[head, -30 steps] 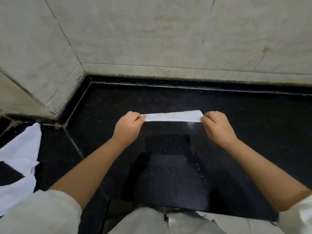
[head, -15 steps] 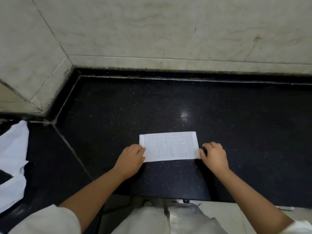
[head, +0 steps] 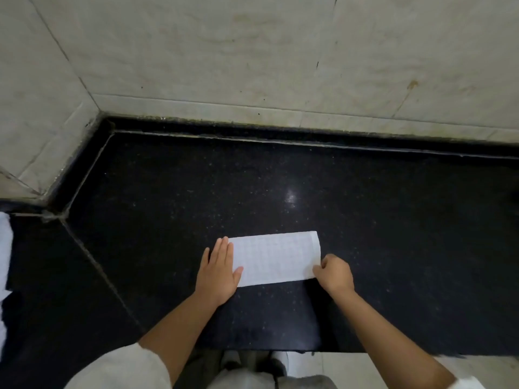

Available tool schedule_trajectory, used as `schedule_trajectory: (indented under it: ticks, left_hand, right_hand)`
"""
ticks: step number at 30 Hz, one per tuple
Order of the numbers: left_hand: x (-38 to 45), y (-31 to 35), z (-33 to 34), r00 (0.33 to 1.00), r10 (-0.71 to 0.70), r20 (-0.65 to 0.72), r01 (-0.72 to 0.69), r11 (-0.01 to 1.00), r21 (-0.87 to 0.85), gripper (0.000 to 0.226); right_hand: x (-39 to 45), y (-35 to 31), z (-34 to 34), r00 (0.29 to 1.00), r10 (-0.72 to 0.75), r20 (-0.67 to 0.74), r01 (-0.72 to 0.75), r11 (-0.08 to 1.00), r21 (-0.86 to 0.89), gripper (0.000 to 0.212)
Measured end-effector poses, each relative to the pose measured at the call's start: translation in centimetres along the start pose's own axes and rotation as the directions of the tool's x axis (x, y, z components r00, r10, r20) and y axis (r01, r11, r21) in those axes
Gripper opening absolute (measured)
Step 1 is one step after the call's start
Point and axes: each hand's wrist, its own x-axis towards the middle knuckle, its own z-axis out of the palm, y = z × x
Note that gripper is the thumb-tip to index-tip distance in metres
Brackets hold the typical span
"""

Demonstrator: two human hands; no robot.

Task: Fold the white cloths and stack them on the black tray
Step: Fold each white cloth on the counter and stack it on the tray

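The white cloth (head: 276, 258) lies flat on the black surface (head: 393, 220) as a folded rectangle, and I take it as my landmark. A second ago it was held up off the surface as a thin strip stretched between both hands; half a second ago it was laid down with both hands pinching its near corners; now the left hand (head: 217, 272) has let go and lies flat, fingers (head: 224, 249) straight and together, pressing the cloth's left end with the thumb resting over its near-left corner. The right hand (head: 334, 272) sits at the cloth's near-right corner with its fingers curled, and I judge that it pinches that corner, though the contact itself is partly hidden by the knuckles. I read this as the left hand anchoring one end so that the right can lift its end and bring it across for the next fold; the cloth is about half way through folding, not finished. Far to the left of the cloth, at the picture's edge, more white cloths (head: 5, 262) lie loose on the surface, so more work remains. I see no black tray anywhere around the cloth, so stacking cannot be placed yet. Beyond the cloth, a pale tiled wall (head: 252, 66) rises from the back of the surface.
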Motion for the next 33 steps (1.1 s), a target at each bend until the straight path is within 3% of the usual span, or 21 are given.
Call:
schedule_trajectory:
  ticks: [3,7,11,15,19,22,25,27,29,33]
  left_hand:
    - [0.1,0.1,-0.4,1.000,0.012,0.010,-0.012,0.999,-0.034,0.064]
    - [-0.7,-1.2,-1.0,0.995,-0.002,-0.096,-0.010,0.993,-0.120,0.061]
    - [-2.7,-4.8,-1.1,0.984,-0.101,-0.148,0.070,0.976,-0.205,0.062]
    - [-5.1,-7.9,0.4,0.983,-0.128,-0.128,0.095,0.967,-0.238,0.101]
    - [-6.7,-8.8,2.2,0.972,-0.146,-0.183,0.080,0.941,-0.328,0.094]
    - [-7.2,-8.4,2.6,0.979,-0.138,-0.147,0.076,0.929,-0.362,0.081]
    - [-6.8,-7.6,2.7,0.974,-0.055,-0.218,-0.022,0.942,-0.335,0.054]
    - [-5.9,-6.5,2.2,0.956,0.064,-0.287,-0.158,0.934,-0.319,0.047]
    - [-5.2,-4.9,1.5,0.922,0.186,-0.341,-0.291,0.912,-0.288,0.044]
    - [-3.2,-2.2,0.9,0.896,0.345,-0.280,-0.400,0.901,-0.168,0.029]
  right_hand:
    - [-0.8,-2.4,-1.3,0.981,-0.117,-0.152,0.154,0.954,0.258,0.037]
    - [-2.8,-7.7,-1.4,0.887,-0.399,-0.234,0.451,0.860,0.239,0.039]
    - [-4.5,-11.3,2.6,0.822,-0.561,-0.097,0.570,0.809,0.146,0.044]
    - [-4.1,-10.7,7.5,0.787,-0.588,0.187,0.609,0.788,-0.086,0.014]
    - [-4.1,-9.0,9.2,0.749,-0.613,0.251,0.653,0.746,-0.129,0.016]
    - [-4.4,-8.9,8.9,0.691,-0.652,0.312,0.707,0.700,-0.103,0.014]
    - [-4.6,-8.0,7.7,0.663,-0.656,0.359,0.732,0.669,-0.129,0.037]
    - [-4.3,-6.7,6.6,0.644,-0.725,0.245,0.765,0.615,-0.192,0.039]
    - [-3.6,-5.3,5.6,0.644,-0.734,0.215,0.752,0.554,-0.358,0.039]
    - [-2.8,-4.3,5.0,0.687,-0.663,0.298,0.704,0.505,-0.500,0.054]
